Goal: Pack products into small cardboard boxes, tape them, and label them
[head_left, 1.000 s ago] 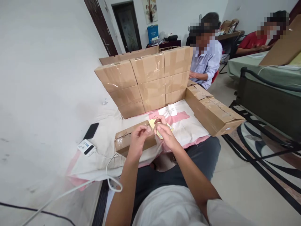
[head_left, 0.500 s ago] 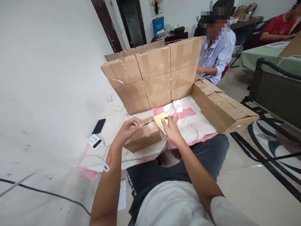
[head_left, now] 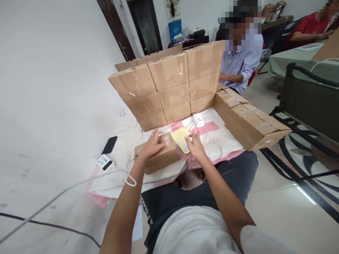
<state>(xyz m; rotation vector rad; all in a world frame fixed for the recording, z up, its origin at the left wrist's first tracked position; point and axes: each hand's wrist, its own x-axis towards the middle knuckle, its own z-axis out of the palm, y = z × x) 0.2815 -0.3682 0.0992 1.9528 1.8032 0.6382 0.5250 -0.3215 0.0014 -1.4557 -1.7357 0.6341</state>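
Observation:
My left hand (head_left: 155,144) lies on top of a small cardboard box (head_left: 164,158), fingers apart, with the thumb on a clear, shiny patch. Right beside the box is a yellow sheet (head_left: 181,138) with small pale stickers on it. My right hand (head_left: 195,145) is at the sheet's right edge, thumb and forefinger pressed together; whatever lies between them is too small to make out. Beyond the sheet a small white device (head_left: 198,120) rests on the pink and white cloth (head_left: 227,139).
A wall of taped cartons (head_left: 173,86) stands at the back, a long carton (head_left: 251,118) on the right. A black phone (head_left: 109,145) and a white device with a cable (head_left: 105,162) lie left. A person (head_left: 239,65) sits behind the cartons.
My left hand has opened from a pinch and come down onto the box top. My right hand has shifted slightly at the yellow sheet, and more of its stickers show.

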